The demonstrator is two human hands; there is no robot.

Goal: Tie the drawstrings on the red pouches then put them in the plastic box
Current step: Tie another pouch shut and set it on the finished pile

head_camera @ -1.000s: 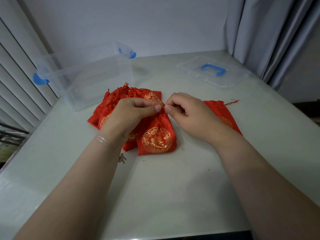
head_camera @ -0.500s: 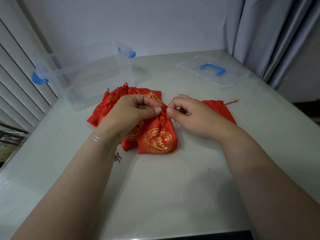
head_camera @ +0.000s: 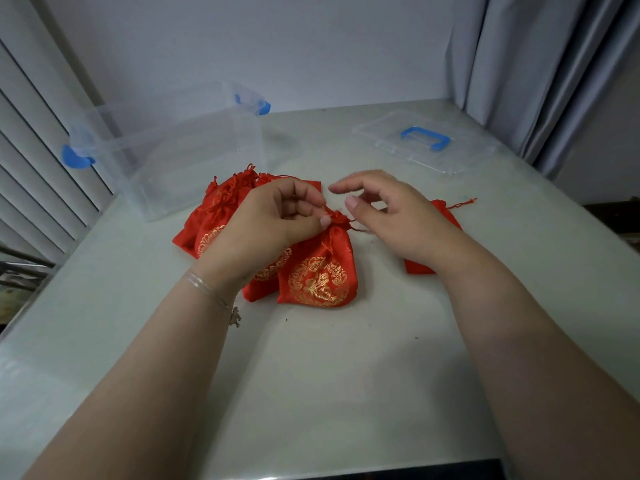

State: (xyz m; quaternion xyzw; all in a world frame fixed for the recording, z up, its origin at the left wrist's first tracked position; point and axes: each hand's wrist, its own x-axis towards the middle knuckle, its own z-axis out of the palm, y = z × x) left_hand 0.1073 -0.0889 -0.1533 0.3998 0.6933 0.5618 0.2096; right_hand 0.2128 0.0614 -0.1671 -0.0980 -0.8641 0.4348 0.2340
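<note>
A red pouch (head_camera: pixel 318 275) with a gold pattern lies in the middle of the table, its neck gathered tight. My left hand (head_camera: pixel 277 223) pinches that gathered neck between thumb and forefinger. My right hand (head_camera: pixel 391 216) hovers just right of the neck with fingers spread and loosely bent, holding nothing; a loose drawstring end trails toward it. Several more red pouches (head_camera: pixel 207 230) are piled to the left, partly under my left hand. Another red pouch (head_camera: pixel 446 209) lies beneath my right wrist. The clear plastic box (head_camera: pixel 180 157) with blue latches stands open at the back left.
The box's clear lid (head_camera: pixel 426 143) with a blue handle lies at the back right of the pale table (head_camera: pixel 311 375). Window blinds run along the left edge, and a grey curtain hangs at the right.
My right hand has let go of the drawstring and opened, lifting slightly away from the neck. My left hand still pinches the pouch's neck, which is now cinched.
</note>
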